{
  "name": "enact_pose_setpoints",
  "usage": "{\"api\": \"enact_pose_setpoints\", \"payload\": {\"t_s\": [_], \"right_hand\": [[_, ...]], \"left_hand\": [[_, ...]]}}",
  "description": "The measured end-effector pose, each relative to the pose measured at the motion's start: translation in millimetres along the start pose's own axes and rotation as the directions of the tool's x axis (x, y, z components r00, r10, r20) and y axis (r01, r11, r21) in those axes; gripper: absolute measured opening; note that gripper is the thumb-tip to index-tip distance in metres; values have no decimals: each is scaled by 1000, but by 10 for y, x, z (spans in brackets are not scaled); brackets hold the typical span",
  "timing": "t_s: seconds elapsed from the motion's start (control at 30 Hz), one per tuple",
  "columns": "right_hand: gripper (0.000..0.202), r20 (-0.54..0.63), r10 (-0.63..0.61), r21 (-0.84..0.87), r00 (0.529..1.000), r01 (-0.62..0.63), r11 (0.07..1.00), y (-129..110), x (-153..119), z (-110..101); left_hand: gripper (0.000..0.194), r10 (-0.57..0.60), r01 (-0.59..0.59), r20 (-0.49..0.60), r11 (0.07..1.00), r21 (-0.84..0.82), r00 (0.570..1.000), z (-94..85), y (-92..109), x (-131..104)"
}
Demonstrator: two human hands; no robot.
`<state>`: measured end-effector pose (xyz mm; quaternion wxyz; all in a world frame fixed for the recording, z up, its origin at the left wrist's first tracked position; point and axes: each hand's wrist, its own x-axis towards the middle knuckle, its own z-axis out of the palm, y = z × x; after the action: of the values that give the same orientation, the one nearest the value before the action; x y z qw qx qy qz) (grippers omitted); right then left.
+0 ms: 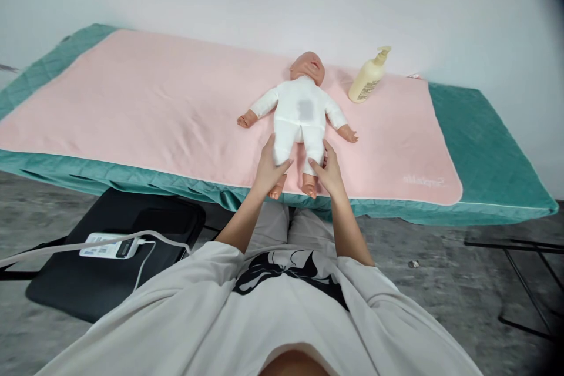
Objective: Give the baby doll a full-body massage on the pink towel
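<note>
A baby doll [299, 107] with a white cloth body and a grey patch on its chest lies on its back, arms spread, feet toward me. Around its lower leg on the left curls my left hand [269, 165], the thumb on top and the fingers along the outer side. My right hand [328, 169] holds the other leg the same way, its fingertips partly hidden beside the leg. Both doll feet stick out between my wrists. Under the doll lies a pink mat [185, 106].
A cream pump bottle [368, 77] stands on the mat right of the doll. The mat covers a bed with a green quilted cover [489, 153], against a white wall. A black stool [110, 270] holding a power strip [108, 245] with cables is at lower left; metal legs [524, 282] show at right.
</note>
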<state>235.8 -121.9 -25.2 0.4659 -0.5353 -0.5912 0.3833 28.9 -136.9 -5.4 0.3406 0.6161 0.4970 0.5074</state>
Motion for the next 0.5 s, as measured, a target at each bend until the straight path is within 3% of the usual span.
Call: {"api": "enact_pose_setpoints", "payload": {"t_s": [0.2,0.33,0.5], "right_hand": [[88,21,33,67,999,-34,997,-87,0,-14],[87,-44,91,69,995,-87,994,-187,68,-153],[74,-195,59,44,979,-52,998,-209,213,-429]], "left_hand": [[78,-223,205,-66,955,-215,973,-31,-11,44],[65,-251,223,-210,963,-150,945,-201,-18,186],[51,-244,231,-347,970,-78,906,-462,-65,368]]}}
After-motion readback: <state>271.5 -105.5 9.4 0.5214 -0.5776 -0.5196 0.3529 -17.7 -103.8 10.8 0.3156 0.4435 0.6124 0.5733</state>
